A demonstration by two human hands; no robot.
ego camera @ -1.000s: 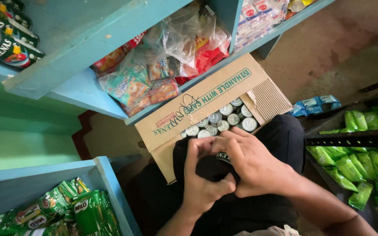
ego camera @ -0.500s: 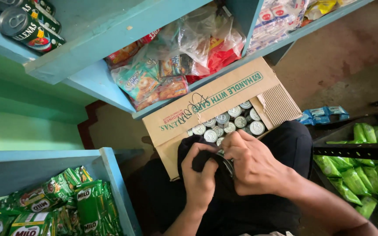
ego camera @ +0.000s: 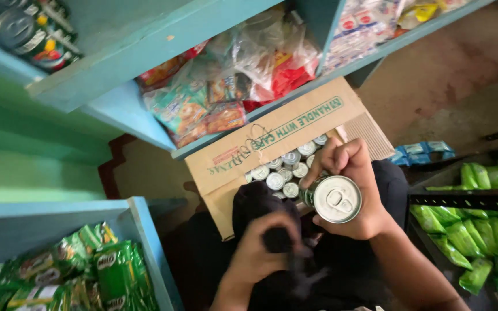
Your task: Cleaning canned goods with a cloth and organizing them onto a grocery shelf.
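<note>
Just right of the frame's centre, the right hand (ego camera: 355,190) has its fingers (ego camera: 332,156) wrapped tight around a tin can (ego camera: 332,198), holding it tilted so that its silver top with the pull tab faces up toward the camera. Thumb and palm close on the can's lower right side, and the fingertips curl over its upper left edge. Below and to the left, near the bottom centre, the left hand (ego camera: 266,245) is clenched on a dark cloth (ego camera: 260,210), which bunches up out of the fist just beside the can; the hand is blurred, so whether the cloth touches the can is hard to tell. Both hands are over the person's lap, which is covered in dark fabric.

Right behind the hands, toward the middle of the frame, an open cardboard box (ego camera: 243,164) sits slanted, with more cans (ego camera: 283,170) standing upright in rows inside it, their silver tops showing. Above the box, a blue shelf (ego camera: 145,126) holds clear bags of colourful snack packets (ego camera: 226,92). At the upper left, dark cans (ego camera: 30,34) lie on a higher shelf. At the lower left, a blue compartment is filled with green sachets (ego camera: 87,270). Along the right edge, bright green packets (ego camera: 479,224) fill a dark rack, and a small blue pack (ego camera: 422,152) lies on the brown floor near the box.
</note>
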